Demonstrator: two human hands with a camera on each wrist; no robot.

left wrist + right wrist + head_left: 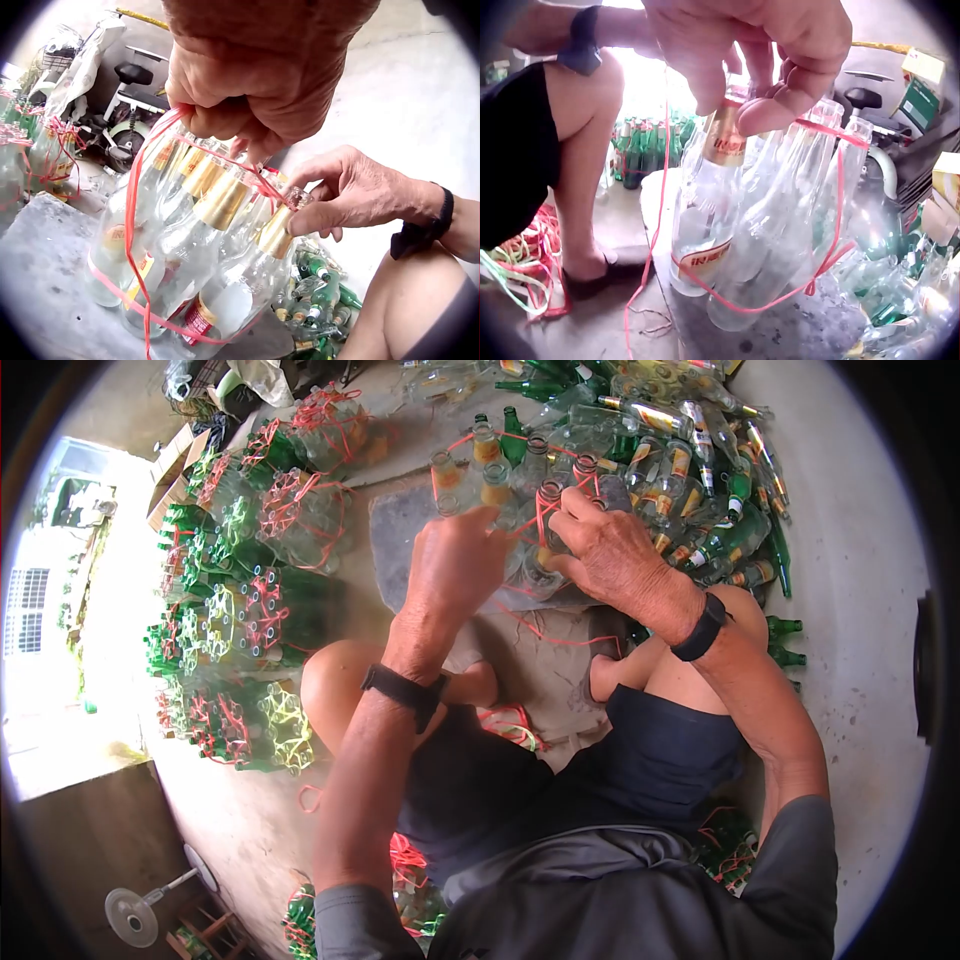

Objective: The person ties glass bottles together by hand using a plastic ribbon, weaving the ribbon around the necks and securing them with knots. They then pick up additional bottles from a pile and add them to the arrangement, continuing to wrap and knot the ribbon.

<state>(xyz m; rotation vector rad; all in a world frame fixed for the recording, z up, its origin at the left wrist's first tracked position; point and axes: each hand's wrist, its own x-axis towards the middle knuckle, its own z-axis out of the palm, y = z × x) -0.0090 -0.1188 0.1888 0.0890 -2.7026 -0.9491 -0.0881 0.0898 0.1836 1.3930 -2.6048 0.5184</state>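
While the left hand (455,565) grips the red twine (130,217) and the right hand (625,560) pinches a bottle neck (724,144), this looks like lashing, likely calling next for an even pull.

A cluster of clear glass bottles (176,266), some with gold foil on their necks and printed labels on their bodies, stands upright, packed close together on a flat grey slab (45,259). A flat red plastic string (132,202) loops round their lower bodies, and more of it runs across the tops, round some of the necks. One length rises taut to the left hand (255,75), whose curled fingers grip it. The right hand (352,191) pinches a gold-foiled neck at the cluster's edge.
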